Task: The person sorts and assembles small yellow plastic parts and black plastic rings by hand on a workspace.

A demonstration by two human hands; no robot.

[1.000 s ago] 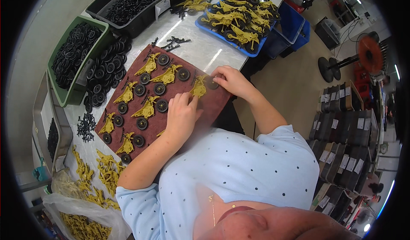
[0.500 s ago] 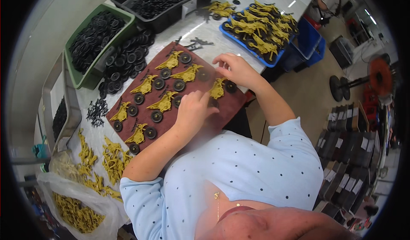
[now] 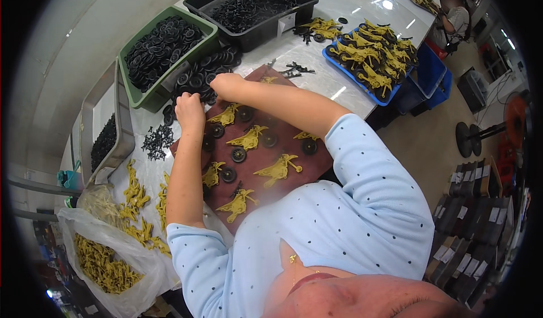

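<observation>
Both my hands have come to the heap of loose black toy wheels (image 3: 198, 76) past the far left corner of the maroon board (image 3: 257, 168). My left hand (image 3: 190, 113) is at the heap's near side, fingers curled downward. Close by on its right, my right hand (image 3: 227, 86) reaches in with fingers bent and mostly hidden. Whatever either hand pinches cannot be made out. On the board lie several yellow toy motorcycle bodies (image 3: 247, 138), many with black wheels (image 3: 238, 154) beside them. My right forearm hides the board's far part.
A green bin (image 3: 128, 83) of wheels and a black bin (image 3: 253, 38) of small black parts stand behind. At the far right is a blue tray (image 3: 339, 69) of assembled yellow-black toys. Yellow parts fill a plastic bag (image 3: 153, 273) at the left. Another person (image 3: 452, 21) is far right.
Both hands have left the board and moved away to the left, to the wheel heap. My right arm now crosses the board. Some wheels beside the nearer yellow bodies are gone from the board.
</observation>
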